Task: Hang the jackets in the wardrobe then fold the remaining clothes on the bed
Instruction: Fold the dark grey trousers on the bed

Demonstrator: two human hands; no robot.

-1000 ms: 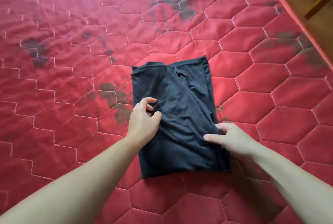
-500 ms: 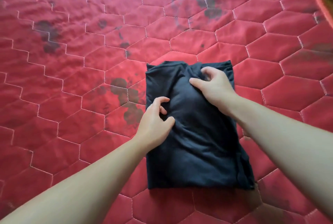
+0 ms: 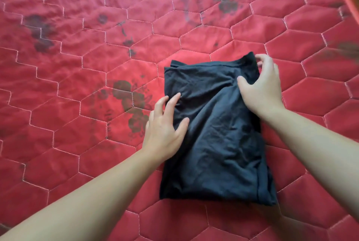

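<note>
Black garment (image 3: 213,130), folded to a rectangle, lies on red quilted bedspread (image 3: 77,66), centre-right.
Left hand (image 3: 165,132) at its 9 o'clock edge, fingers spread flat, likely pinning; right hand (image 3: 262,87) at 1 o'clock corner, fingers loosely curled, apparently squaring the fold.

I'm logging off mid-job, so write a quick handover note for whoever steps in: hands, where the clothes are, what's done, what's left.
Left hand: open, fingers spread, resting on the left edge of the folded black garment.
Right hand: fingers curled at the garment's far right corner; whether it pinches the cloth is unclear.
The garment lies as a compact rectangle on the red quilted bedspread.
Done: this piece looks folded, bar tidying that corner.
Left: no jackets, wardrobe or other clothes are in view, so check the rest of the bed.
</note>
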